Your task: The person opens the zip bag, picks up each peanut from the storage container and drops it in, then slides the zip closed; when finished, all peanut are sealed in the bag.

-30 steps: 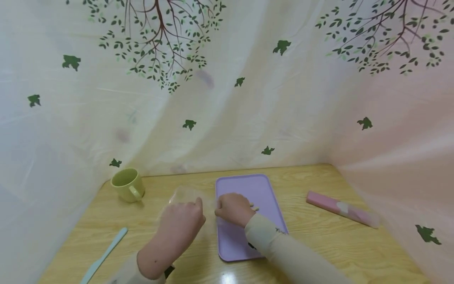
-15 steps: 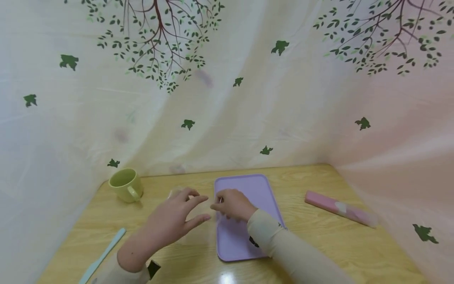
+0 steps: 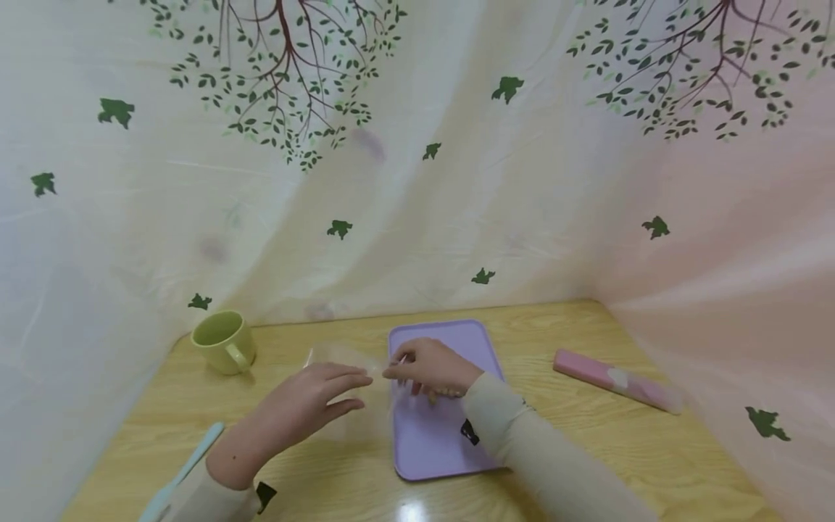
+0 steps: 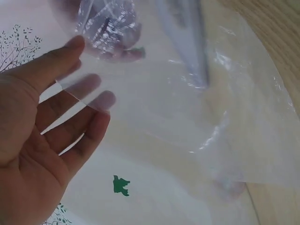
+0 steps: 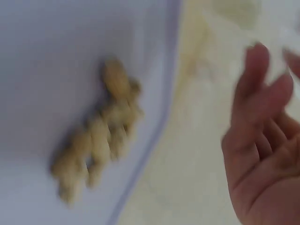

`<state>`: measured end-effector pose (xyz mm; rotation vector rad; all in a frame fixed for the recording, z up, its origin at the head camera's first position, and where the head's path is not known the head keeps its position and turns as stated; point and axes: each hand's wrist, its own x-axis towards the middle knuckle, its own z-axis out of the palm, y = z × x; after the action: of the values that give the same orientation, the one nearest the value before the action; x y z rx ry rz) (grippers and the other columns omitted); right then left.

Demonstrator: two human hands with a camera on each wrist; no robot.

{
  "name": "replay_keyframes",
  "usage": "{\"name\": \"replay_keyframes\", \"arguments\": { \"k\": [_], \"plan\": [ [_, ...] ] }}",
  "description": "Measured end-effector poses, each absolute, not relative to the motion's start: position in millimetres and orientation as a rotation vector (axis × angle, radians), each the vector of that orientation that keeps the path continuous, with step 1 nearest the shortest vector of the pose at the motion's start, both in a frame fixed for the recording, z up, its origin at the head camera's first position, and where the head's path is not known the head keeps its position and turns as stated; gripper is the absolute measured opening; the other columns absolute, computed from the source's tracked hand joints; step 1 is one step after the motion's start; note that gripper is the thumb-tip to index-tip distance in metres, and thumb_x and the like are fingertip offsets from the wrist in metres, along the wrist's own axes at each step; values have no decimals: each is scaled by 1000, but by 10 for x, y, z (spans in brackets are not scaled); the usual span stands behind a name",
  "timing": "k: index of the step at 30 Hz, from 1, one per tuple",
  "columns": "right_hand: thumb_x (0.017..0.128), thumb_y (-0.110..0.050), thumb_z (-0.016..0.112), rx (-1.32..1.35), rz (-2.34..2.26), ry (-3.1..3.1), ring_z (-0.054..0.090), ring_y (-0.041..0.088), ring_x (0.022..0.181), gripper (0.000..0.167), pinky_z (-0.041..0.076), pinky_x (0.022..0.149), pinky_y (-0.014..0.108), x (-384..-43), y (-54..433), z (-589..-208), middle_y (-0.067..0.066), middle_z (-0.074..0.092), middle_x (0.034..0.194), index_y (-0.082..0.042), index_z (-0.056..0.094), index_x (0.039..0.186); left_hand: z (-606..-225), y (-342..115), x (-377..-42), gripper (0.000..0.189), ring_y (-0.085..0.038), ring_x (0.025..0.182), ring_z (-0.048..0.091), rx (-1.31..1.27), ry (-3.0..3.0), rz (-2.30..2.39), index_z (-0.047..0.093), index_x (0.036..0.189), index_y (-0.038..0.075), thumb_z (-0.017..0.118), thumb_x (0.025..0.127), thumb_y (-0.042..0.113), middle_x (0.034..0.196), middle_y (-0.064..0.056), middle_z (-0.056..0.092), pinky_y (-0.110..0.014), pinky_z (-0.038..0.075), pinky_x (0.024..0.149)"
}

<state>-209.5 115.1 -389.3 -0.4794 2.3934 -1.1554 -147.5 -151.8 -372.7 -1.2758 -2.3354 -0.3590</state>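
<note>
Clear plastic film [image 4: 159, 112] spreads between my two hands over the table's middle. My left hand [image 3: 300, 402] has its thumb and fingers apart. In the left wrist view its fingertips [image 4: 101, 98] show through the film's edge. My right hand [image 3: 438, 364], over the lilac tray [image 3: 443, 453], pinches the film's other side, where it is crumpled. Below that hand, a knobby tan piece resembling ginger root [image 3: 446, 394] lies on the tray. The right wrist view shows it closer but blurred, away from the curled fingers [image 5: 258, 70].
A yellow-green mug [image 3: 222, 341] stands at the back left of the wooden table. A pale blue spatula-like tool [image 3: 189, 464] lies at the front left, partly behind the left sleeve. On the right lies a long pink box [image 3: 607, 378]. A printed curtain [image 3: 404, 188] hangs behind.
My left hand has uncurled from a fist and drawn slightly left. The right hand has stayed near the tray's left edge, turning so its pinching fingers show. The tan piece is more visible beneath it.
</note>
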Motion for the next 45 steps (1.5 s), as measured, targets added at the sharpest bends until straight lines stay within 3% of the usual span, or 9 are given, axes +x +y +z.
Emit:
{"name": "replay_keyframes", "arguments": {
  "k": [3, 5, 8, 12, 23, 30, 45],
  "plan": [
    [100, -50, 73, -471, -1213, 2319, 77, 38, 88, 44, 66, 75, 53, -2146, 1354, -3806, 15, 78, 114, -17, 72, 128, -3717, -1489, -1494, 38, -19, 102, 80, -1219, -2346, -318, 80, 120, 14, 91, 84, 20, 116, -3, 82, -36, 67, 86],
    [102, -50, 70, -452, -1240, 2300, 77, 38, 91, 47, 66, 77, 50, -2184, 1509, -3761, 18, 76, 119, -15, 69, 133, -3718, -1469, -1509, 38, -19, 99, 80, -1185, -2331, -301, 80, 118, 12, 93, 82, 20, 113, -3, 83, -34, 67, 83],
    [105, -45, 68, -394, -1269, 2324, 76, 37, 94, 40, 66, 76, 45, -2230, 1713, -3760, 19, 75, 120, -15, 70, 130, -3724, -1448, -1525, 38, -19, 97, 81, -1161, -2329, -290, 80, 117, 10, 93, 82, 19, 111, -4, 83, -33, 67, 82],
    [106, -36, 67, -336, -1199, 2426, 75, 25, 89, 34, 65, 73, 35, -2293, 1904, -3856, 18, 75, 117, -9, 71, 127, -3732, -1434, -1533, 42, -19, 96, 81, -1143, -2343, -297, 78, 121, 9, 93, 83, 20, 112, -4, 83, -33, 68, 82],
    [99, -23, 76, -303, -963, 2535, 66, 16, 75, 23, 53, 64, 25, -2483, 2068, -4209, 5, 72, 92, -7, 74, 115, -3733, -1469, -1524, 60, -19, 90, 80, -1055, -2437, -376, 64, 140, 4, 89, 88, 21, 113, -5, 83, -37, 67, 79],
    [96, -19, 78, -302, -942, 2499, 57, 12, 71, 12, 45, 63, 24, -2459, 2007, -4228, 3, 71, 88, -9, 75, 102, -3731, -1460, -1529, 56, -16, 90, 80, -1027, -2461, -366, 65, 138, 5, 88, 89, 23, 113, -3, 83, -38, 67, 79],
    [95, -20, 80, -324, -800, 2563, 57, 11, 75, 15, 45, 65, 21, -2425, 1900, -4298, -3, 65, 82, -12, 71, 87, -3708, -1452, -1525, 56, -15, 89, 79, -999, -2499, -328, 66, 139, 7, 88, 90, 23, 108, -2, 83, -39, 67, 82]
  ]
}}
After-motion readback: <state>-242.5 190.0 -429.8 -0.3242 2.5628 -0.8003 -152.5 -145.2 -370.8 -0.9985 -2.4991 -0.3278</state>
